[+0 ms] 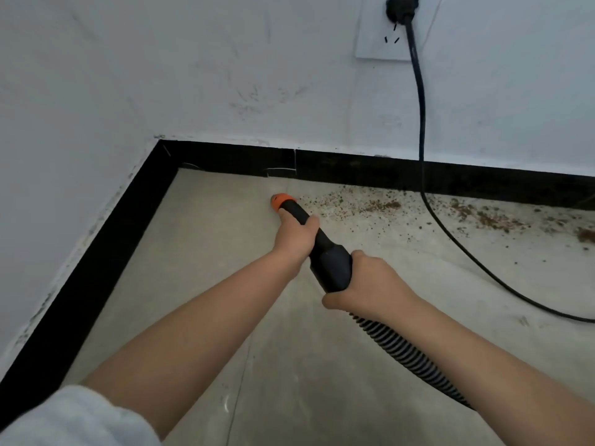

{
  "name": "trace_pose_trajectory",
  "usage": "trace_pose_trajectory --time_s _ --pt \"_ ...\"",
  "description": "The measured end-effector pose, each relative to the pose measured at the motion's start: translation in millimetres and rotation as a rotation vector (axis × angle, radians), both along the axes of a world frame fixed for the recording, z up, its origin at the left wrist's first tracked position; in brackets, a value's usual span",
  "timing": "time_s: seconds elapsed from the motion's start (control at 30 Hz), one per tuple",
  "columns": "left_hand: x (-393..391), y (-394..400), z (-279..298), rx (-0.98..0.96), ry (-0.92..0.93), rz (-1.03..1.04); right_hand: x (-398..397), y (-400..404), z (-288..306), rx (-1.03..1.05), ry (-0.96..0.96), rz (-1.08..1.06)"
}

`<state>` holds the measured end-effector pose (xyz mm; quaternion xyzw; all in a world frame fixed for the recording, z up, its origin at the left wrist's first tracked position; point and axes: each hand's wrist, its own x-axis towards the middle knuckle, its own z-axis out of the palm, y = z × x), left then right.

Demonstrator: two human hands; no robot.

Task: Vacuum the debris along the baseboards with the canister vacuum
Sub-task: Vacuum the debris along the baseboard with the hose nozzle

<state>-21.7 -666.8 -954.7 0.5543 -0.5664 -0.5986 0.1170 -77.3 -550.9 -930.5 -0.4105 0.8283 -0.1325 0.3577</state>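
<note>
A black vacuum nozzle [328, 259] with an orange tip [280, 201] points at the floor near the black baseboard [354, 170]. My left hand [294, 236] grips the nozzle just behind the tip. My right hand [370, 284] grips its thicker rear end, where the ribbed hose [405, 355] leaves toward the lower right. Brown debris [380, 206] lies scattered along the baseboard, starting just right of the tip and running to the right edge. The canister itself is out of view.
A black power cord [421, 123] hangs from a wall outlet [386, 30], crosses the baseboard and curves over the floor to the right edge. A second baseboard [96, 246] runs down the left wall, meeting the first in a corner.
</note>
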Motion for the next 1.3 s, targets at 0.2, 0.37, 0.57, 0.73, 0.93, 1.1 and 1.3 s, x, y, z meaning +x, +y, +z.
trace_pose_trajectory --time_s 0.2,0.37,0.57,0.73,0.93,1.1,1.3 --pt "5.7 36.0 -2.6 0.021 0.006 -0.037 3.9 39.0 9.3 0.068 0.040 0.042" --pt "5.0 42.8 -9.9 -0.001 0.006 -0.075 6.8 49.3 2.2 0.063 0.068 -0.001" --pt "4.6 35.9 -16.0 -0.045 -0.030 -0.148 12.7 41.6 -22.6 0.050 0.029 -0.072" --pt "-4.2 16.1 -18.1 -0.075 -0.074 -0.147 5.3 21.5 -31.0 0.013 0.043 -0.093" --pt "-11.8 7.8 -12.0 -0.041 -0.047 -0.066 -11.0 8.7 -23.8 -0.011 0.022 -0.019" --pt "10.9 21.4 -13.4 0.010 -0.038 0.214 -19.4 6.5 -12.3 0.018 -0.043 0.207" --pt "48.5 33.6 -25.0 0.113 -0.055 0.422 -10.1 -3.1 -9.1 0.088 -0.070 0.429"
